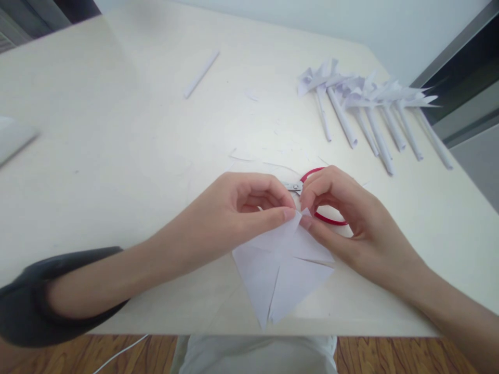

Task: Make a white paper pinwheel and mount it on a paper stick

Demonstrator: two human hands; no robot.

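A square of white paper (268,275), slit from its corners toward the middle, is held just above the near edge of the table. My left hand (249,205) pinches its far corner between thumb and fingers. Right beside it, my right hand (339,223) pinches the paper at the same corner, across a slit. Scissors with red handles (330,222) lie behind the paper, partly hidden by my right hand; their metal pivot shows between the hands.
Several white paper pinwheels (351,91) on rolled paper sticks lie in a row at the back right. One loose paper roll (201,74) rests farther back. Thin paper scraps (241,157) are scattered beyond my hands. A white object (15,137) sits at the left edge.
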